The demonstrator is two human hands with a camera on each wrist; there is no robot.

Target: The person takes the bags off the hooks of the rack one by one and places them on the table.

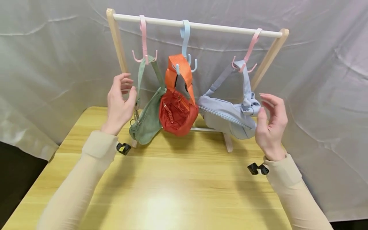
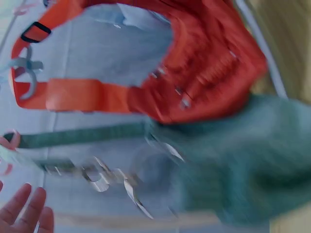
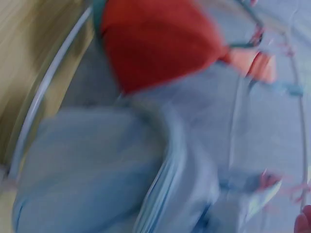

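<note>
Three small bags hang in a row from hooks on a rack (image 1: 201, 25). A green bag (image 1: 148, 119) hangs tilted on the left, its strap over a pink hook (image 1: 144, 41). Beside it, a red bag (image 1: 179, 123) with an orange strap hangs from a light blue hook (image 1: 186, 35). The light blue bag (image 1: 221, 110), its strap knotted at one side, is on a second pink hook (image 1: 251, 46). My left hand (image 1: 120, 102) is raised left of the green bag, fingers loosely bent and holding nothing. My right hand (image 1: 271, 124) stands beside the blue bag's knot (image 1: 251, 105), likewise holding nothing.
The rack has wooden side posts (image 1: 118, 41) and a low crossbar (image 1: 204, 129) behind the bags. It stands on a wood-grain table (image 1: 172, 179). Grey cloth (image 1: 57, 57) hangs behind and at both sides. Metal clips (image 2: 99, 179) dangle on the green strap.
</note>
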